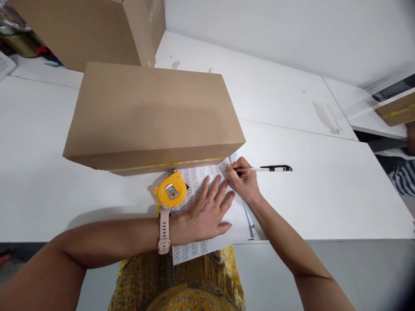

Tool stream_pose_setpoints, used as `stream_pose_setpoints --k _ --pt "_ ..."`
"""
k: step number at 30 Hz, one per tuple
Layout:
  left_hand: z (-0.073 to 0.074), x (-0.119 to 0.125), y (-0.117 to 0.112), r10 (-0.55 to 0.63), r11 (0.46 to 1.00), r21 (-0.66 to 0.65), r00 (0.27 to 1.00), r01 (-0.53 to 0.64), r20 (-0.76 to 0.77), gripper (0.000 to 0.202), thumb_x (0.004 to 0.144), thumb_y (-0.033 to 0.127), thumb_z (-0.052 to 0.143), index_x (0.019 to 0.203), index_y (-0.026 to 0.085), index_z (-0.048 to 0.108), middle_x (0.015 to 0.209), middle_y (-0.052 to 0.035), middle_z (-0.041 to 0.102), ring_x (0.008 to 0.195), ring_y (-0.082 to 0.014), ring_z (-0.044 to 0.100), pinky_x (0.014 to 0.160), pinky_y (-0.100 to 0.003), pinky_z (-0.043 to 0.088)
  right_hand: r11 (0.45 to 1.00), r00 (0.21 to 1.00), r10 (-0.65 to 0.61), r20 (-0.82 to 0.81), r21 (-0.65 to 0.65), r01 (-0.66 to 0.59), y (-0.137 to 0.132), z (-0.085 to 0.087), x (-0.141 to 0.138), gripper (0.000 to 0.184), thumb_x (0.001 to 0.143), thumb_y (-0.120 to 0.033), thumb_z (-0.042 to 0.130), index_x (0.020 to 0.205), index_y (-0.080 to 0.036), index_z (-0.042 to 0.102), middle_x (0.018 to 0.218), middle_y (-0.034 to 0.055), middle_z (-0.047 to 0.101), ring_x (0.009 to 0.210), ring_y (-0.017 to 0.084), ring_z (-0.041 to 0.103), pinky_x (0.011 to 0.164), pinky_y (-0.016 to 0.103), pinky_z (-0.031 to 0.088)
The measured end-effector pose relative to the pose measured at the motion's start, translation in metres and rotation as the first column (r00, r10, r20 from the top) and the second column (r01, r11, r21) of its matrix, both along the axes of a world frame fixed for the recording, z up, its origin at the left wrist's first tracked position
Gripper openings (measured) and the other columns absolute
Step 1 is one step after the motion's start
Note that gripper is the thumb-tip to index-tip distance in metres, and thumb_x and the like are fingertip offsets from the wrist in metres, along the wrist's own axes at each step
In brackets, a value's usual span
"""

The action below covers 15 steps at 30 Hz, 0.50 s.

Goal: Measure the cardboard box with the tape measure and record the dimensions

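Observation:
My left hand (209, 211) lies flat on a sheet of paper (231, 226), fingers spread. Columns of small handwriting cover much of the sheet, and its lower end hangs over the table's front edge. In my right hand (243, 179) is a pen (266, 169) with a clear barrel and black cap end, gripped at the sheet's upper right; its tip is hidden by my fingers. A yellow tape measure (171, 190) rests at the paper's left side, just left of my left fingers. Behind the paper sits a closed brown cardboard box (155, 112), its near edge over the sheet's top.
A larger cardboard box (87, 30) stands behind at the left, beside jars (21, 43). The white table (308, 185) runs along a wall. At far right are another taped box (397, 110) and part of a person in a striped garment (403, 177).

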<state>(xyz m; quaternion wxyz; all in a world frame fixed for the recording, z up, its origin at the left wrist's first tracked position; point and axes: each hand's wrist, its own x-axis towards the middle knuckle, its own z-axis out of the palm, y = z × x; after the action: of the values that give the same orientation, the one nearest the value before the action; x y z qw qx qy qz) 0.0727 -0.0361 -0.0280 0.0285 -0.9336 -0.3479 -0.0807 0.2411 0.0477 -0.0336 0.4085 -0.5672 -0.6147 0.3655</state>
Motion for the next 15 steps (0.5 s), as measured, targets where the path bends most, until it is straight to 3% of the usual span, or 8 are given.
stream_pose_setpoints --k 10,15 --pt "-0.0028 -0.0003 -0.0002 0.004 1.000 -0.004 1.000 -0.004 0.004 0.080 0.096 0.064 0.047 0.151 0.006 0.047 0.155 -0.0275 0.045 0.149 -0.0485 0.032 0.120 -0.068 0.015 1.000 1.000 0.017 0.006 0.012 -0.017 -0.0003 0.0000 0.0004 0.025 0.083 -0.029 0.064 0.068 -0.024 0.045 0.054 -0.0074 0.042 0.050 0.009 0.036 0.048 0.025 0.030" --pt "-0.0001 0.0004 0.0006 0.004 1.000 -0.024 1.000 -0.004 0.006 0.080 0.096 0.064 0.048 0.150 0.006 0.048 0.156 -0.0286 0.044 0.148 -0.0493 0.033 0.119 -0.068 0.018 0.994 0.999 -0.044 0.003 0.098 0.044 0.0007 -0.0048 0.0030 0.027 0.087 -0.032 0.064 0.070 -0.024 0.045 0.059 -0.0063 0.044 0.053 0.010 0.038 0.051 0.026 0.032"
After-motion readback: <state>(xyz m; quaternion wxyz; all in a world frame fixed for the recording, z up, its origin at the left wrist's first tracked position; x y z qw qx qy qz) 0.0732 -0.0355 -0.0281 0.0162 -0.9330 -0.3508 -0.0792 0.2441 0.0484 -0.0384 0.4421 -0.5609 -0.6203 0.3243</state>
